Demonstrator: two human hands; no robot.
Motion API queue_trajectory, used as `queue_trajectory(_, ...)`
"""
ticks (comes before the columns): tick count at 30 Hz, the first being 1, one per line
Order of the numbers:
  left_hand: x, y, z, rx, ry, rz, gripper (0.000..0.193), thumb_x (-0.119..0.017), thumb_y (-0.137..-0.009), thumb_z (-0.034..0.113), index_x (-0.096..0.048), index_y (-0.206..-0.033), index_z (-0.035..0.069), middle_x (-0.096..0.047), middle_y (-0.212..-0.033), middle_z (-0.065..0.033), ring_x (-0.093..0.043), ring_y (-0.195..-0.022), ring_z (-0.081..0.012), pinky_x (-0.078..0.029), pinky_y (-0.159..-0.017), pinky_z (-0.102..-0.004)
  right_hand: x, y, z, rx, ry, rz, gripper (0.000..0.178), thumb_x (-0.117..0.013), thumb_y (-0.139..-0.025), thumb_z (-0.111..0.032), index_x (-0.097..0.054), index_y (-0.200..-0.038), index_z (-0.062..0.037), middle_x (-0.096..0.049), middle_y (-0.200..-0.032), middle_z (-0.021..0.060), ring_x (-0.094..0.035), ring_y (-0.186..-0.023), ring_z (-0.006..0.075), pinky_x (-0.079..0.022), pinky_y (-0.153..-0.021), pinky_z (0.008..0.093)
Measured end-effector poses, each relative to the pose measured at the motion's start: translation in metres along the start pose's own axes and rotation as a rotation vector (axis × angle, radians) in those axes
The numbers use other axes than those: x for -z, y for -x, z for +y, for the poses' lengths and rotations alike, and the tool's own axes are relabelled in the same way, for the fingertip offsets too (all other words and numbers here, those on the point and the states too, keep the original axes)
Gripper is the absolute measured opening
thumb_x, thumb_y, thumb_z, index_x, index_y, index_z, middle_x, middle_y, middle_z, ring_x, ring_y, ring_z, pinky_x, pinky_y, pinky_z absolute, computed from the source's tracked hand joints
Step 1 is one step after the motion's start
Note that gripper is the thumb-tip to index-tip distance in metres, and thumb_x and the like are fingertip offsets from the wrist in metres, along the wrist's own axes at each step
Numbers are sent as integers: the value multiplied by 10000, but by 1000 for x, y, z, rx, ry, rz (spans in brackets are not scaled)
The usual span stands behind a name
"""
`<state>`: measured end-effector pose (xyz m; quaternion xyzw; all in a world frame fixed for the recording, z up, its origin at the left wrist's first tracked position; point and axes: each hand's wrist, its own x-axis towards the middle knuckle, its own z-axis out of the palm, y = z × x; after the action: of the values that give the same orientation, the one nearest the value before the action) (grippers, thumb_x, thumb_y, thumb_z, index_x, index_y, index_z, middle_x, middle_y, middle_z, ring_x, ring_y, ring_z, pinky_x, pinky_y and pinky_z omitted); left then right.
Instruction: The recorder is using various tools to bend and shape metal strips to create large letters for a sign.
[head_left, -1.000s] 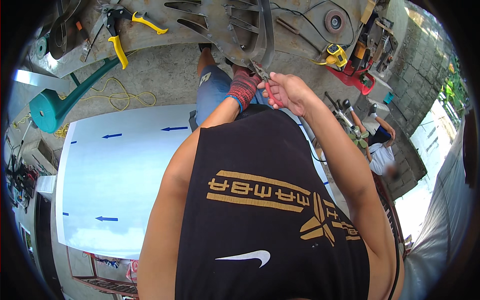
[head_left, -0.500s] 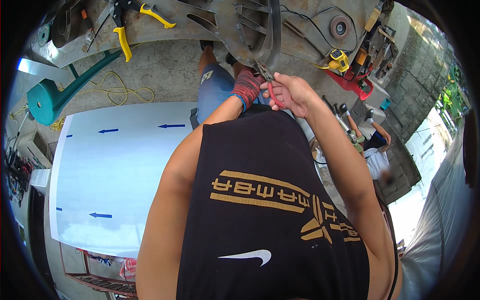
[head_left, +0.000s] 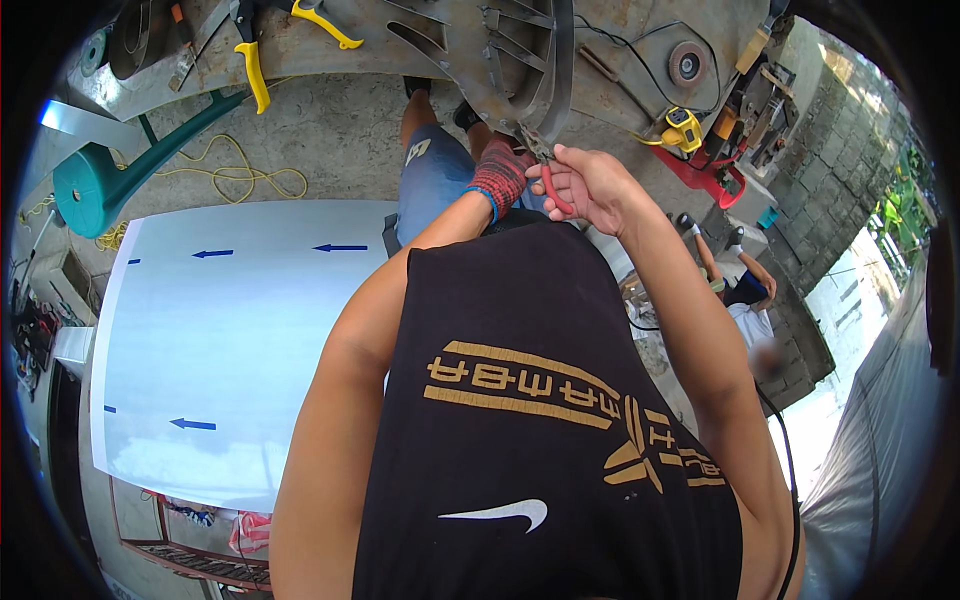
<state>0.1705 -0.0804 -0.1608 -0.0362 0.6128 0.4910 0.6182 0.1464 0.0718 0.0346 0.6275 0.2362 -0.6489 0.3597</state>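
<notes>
My right hand (head_left: 598, 190), bare, is closed round the red handles of a pair of pliers (head_left: 554, 188). The metal jaws of the pliers point up and left, against the near end of a dark steel frame (head_left: 548, 88) with curved strips and slanted bars. Close beside the jaws is my left hand (head_left: 500, 170), in a red and black knit glove. Its fingers are curled in at the same end of the frame; what they grip is hidden by the glove and the pliers.
The frame overhangs a metal workbench (head_left: 400, 62). On the bench lie yellow-handled snips (head_left: 254, 75), a grinding disc (head_left: 686, 64) and a yellow tape measure (head_left: 682, 130). A green stool (head_left: 90, 190) and a white sheet with blue arrows (head_left: 220, 330) are at left. Another person (head_left: 750, 290) sits at right.
The view has shifted a little, so the bench and its tools appear slightly further right. Both hands stay at the frame's end, the pliers still in the right one.
</notes>
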Motion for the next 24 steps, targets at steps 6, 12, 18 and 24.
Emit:
queue_trajectory(6,2,11,26,-39,-70,47,440,-698,-819,228,-600,-1195,21,-683,-1108,-199,-647,-1040,-347,-501,-866,-403,17,-10,2,-21,-63,-83,482,-354,-1054,-361,-602,-1153,40,-623,-836,73,-582,-646,153,-501,-581,279)
queue_trajectory(12,4,18,43,44,-130,31,461,-712,-814,226,-578,-1196,5,-685,-1110,-189,-657,-1024,-353,-511,-867,-410,2,3,-11,-80,24,-9,487,-367,-1048,-362,-572,-1198,53,-669,-915,123,-628,-689,179,-544,-628,298)
queue_trajectory(18,2,8,22,69,-189,12,497,-726,-823,272,-559,-1199,-6,-681,-1097,-222,-661,-1032,-353,-528,-837,-421,-7,0,-36,-139,145,19,483,-388,-1039,-343,-578,-1170,81,-689,-1026,196,-701,-814,272,-607,-717,408)
queue_trajectory(24,6,25,58,42,-216,71,524,-743,-817,249,-528,-1212,-19,-691,-1053,-221,-683,-969,-361,-543,-810,-419,-12,-9,-57,-236,202,48,487,-342,-1048,-326,-509,-1187,109,-668,-1046,259,-695,-818,341,-611,-734,442)
